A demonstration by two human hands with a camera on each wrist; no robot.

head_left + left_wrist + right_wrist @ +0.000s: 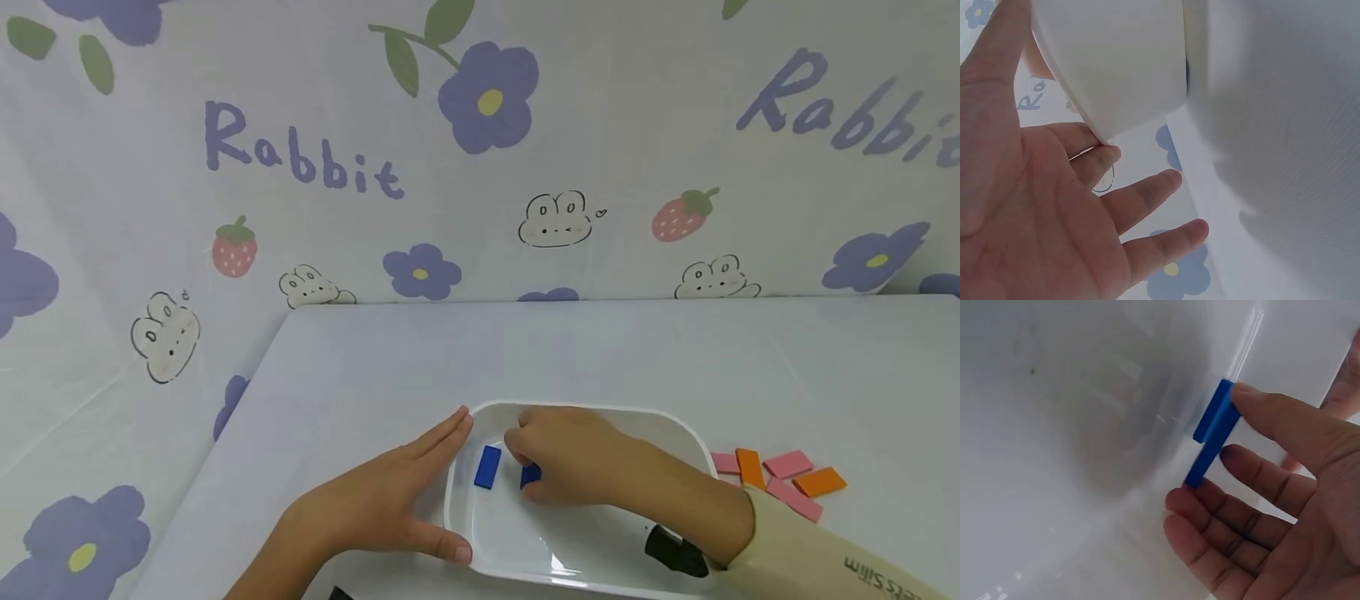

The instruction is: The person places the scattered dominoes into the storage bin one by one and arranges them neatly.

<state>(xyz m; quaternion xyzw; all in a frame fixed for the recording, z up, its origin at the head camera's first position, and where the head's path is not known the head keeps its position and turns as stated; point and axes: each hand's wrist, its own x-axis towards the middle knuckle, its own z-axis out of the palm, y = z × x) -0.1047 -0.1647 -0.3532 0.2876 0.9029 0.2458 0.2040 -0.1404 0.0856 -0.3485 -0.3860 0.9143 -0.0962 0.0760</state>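
A white tray sits on the table. Along its left side my left hand rests with fingers straight, fingertips at the far left corner and thumb at the front left. In the left wrist view the tray wall lies between spread thumb and fingers. Inside the tray, my right hand pinches a flat blue block between thumb and fingers; the hand partly hides it from above. Another blue block lies on the tray floor to the left. In the right wrist view the held block overlaps the other one.
Right of the tray lie several pink blocks and orange blocks, partly behind the right sleeve. A black strap piece is at the right wrist. Behind the white table hangs a printed cloth.
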